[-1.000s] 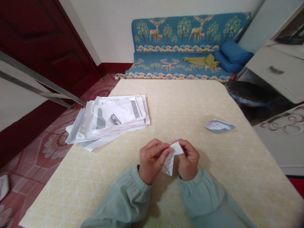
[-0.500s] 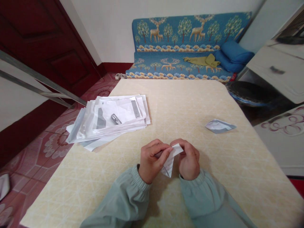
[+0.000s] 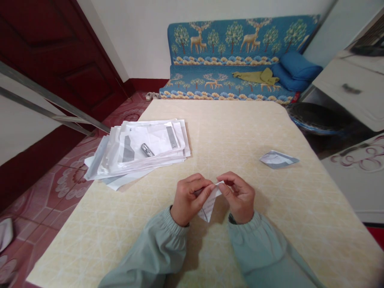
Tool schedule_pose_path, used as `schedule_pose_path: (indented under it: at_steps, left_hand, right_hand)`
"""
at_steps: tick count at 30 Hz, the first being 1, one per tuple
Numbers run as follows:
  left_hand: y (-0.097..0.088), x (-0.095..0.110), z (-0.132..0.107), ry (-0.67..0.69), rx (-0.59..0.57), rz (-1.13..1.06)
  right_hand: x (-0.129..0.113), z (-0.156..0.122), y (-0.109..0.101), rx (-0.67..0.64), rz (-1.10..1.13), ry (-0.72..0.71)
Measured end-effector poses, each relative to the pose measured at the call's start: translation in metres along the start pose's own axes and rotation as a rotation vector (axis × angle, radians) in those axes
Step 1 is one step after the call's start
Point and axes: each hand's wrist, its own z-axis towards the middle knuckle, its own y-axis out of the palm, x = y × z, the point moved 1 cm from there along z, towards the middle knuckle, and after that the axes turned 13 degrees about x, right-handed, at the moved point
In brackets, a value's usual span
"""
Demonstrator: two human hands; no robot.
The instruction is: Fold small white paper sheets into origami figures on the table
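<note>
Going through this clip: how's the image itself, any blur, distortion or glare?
In the head view, the wide lens bows the metal rails; light is soft, without harsh glare; the left hand and right hand, pinching a folded paper, cast soft shadows on the table; the drawer handle looks smeared.

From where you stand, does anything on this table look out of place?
Yes, the pile of white papers looks untidy: its sheets sit askew, and its lower left corner seems to overhang the edge of the table. A small silver metal object also lies on top, which looks odd among the papers.
</note>
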Motion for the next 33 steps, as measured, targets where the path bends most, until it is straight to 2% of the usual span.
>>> schedule_pose_path:
  at_steps: [5, 13, 16, 21, 24, 29, 33]
  left_hand:
    - [0.001, -0.003, 0.0, 0.046, -0.026, 0.034]
    - [-0.008, -0.014, 0.005, 0.064, -0.04, 0.121]
    - [-0.015, -0.017, 0.008, 0.077, -0.046, 0.191]
    - [-0.018, -0.016, 0.008, 0.125, -0.127, 0.29]
    - [-0.013, -0.013, 0.006, 0.157, -0.184, 0.318]
    - [-0.011, -0.017, 0.006, 0.196, -0.167, 0.421]
    - [-0.029, -0.033, 0.012, 0.126, -0.014, 0.407]
  right_hand:
    - [-0.003, 0.0, 0.001, -0.001, -0.039, -0.048]
    - [0.002, 0.002, -0.003, 0.183, -0.048, -0.032]
    - [0.001, 0.008, -0.003, 0.098, -0.084, -0.029]
    - [-0.006, 0.015, 0.0, -0.136, -0.287, -0.277]
    - [-0.005, 0.014, 0.001, -0.23, -0.414, -0.345]
    - [-0.002, 0.012, -0.003, -0.205, -0.516, -0.382]
    - [0.001, 0.02, -0.015, -0.109, -0.507, -0.312]
